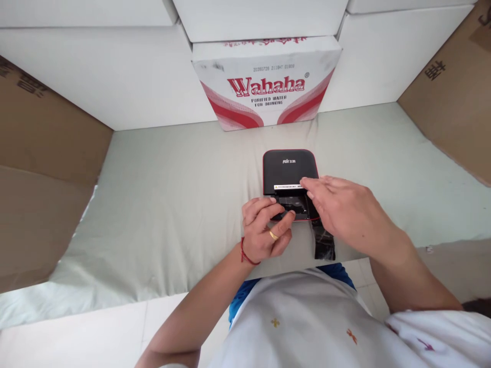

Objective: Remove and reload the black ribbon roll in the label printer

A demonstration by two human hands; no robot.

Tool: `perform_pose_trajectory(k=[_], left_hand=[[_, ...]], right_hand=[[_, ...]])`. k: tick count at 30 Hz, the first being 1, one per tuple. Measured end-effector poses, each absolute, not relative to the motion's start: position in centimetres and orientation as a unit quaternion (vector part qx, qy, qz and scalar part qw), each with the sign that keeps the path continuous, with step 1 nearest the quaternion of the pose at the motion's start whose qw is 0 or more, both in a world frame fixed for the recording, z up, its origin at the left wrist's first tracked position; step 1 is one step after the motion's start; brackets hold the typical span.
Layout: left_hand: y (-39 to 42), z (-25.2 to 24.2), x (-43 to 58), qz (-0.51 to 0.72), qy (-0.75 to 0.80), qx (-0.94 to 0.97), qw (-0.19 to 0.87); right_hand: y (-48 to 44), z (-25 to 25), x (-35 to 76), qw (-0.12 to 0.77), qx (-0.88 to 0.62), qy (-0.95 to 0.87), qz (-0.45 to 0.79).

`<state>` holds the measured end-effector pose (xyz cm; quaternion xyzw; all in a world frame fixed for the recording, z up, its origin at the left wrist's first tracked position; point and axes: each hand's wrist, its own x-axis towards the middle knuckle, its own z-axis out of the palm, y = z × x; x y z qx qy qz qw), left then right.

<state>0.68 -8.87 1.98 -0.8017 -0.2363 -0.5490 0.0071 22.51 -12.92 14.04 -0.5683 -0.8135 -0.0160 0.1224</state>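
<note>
A flat black device [289, 166] with rounded corners, a red edge and pale lettering lies on the cloth-covered table. Across it runs a white label strip with small print, and below that is a glossy dark recessed section [297, 204]. My left hand [266, 225], with a gold ring and red string bracelet, has its fingers curled together at this section; whatever they pinch is hidden. My right hand [341, 209] lies along the device's right side, fingers stretched out, tips near the label. From beneath its palm a shiny black strip [324, 241] hangs toward the table's front edge.
A white and red Wahaha water carton [268, 97] stands behind the device, against stacked white boxes [153, 76]. Brown cardboard walls rise at left [46, 168] and right [452, 97]. Pale green cloth [172, 204] covers the table, its front edge close to my body.
</note>
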Motion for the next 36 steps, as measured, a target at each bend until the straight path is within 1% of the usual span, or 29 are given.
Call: perform_pose_trajectory(k=[5, 8, 11, 16, 18, 20, 22, 24, 28, 32, 36], left_hand=[[-8.1, 2.0, -0.1, -0.581, -0.238, -0.775, -0.073], [-7.3, 1.9, -0.8, -0.574, -0.273, -0.748, -0.19], [-6.6, 1.7, -1.1, -0.565, -0.305, -0.701, -0.311], [-5.5, 1.2, -0.6, -0.585, -0.312, -0.632, -0.401], [-5.0, 1.1, -0.5, -0.591, -0.296, -0.593, -0.46], [-4.4, 0.8, -0.6, -0.593, -0.274, -0.553, -0.517], [-3.8, 0.4, -1.0, -0.58, -0.262, -0.536, -0.555], [-3.2, 0.0, -1.4, -0.544, -0.263, -0.55, -0.576], [-2.7, -0.8, -1.8, -0.483, -0.264, -0.576, -0.604], [-2.6, -1.3, -1.6, -0.467, -0.261, -0.571, -0.623], [-2.7, -1.7, -1.5, -0.471, -0.268, -0.556, -0.63]], right_hand=[[-12.9, 14.8, 21.5, 0.043, -0.574, -0.816, -0.055], [-12.6, 14.9, 21.5, 0.036, -0.563, -0.823, -0.073], [-12.6, 14.6, 21.9, 0.073, -0.537, -0.834, -0.101], [-12.5, 13.5, 22.3, 0.133, -0.539, -0.825, -0.106], [-12.7, 12.7, 22.2, 0.19, -0.554, -0.804, -0.099], [-13.2, 11.6, 22.0, 0.275, -0.552, -0.784, -0.078], [-14.1, 10.5, 21.8, 0.352, -0.518, -0.779, -0.029], [-15.2, 9.5, 21.7, 0.396, -0.475, -0.786, 0.026], [-16.8, 8.2, 21.9, 0.412, -0.443, -0.793, 0.075], [-16.9, 8.0, 22.3, 0.412, -0.44, -0.793, 0.084], [-16.0, 9.0, 22.5, 0.411, -0.432, -0.799, 0.076]])
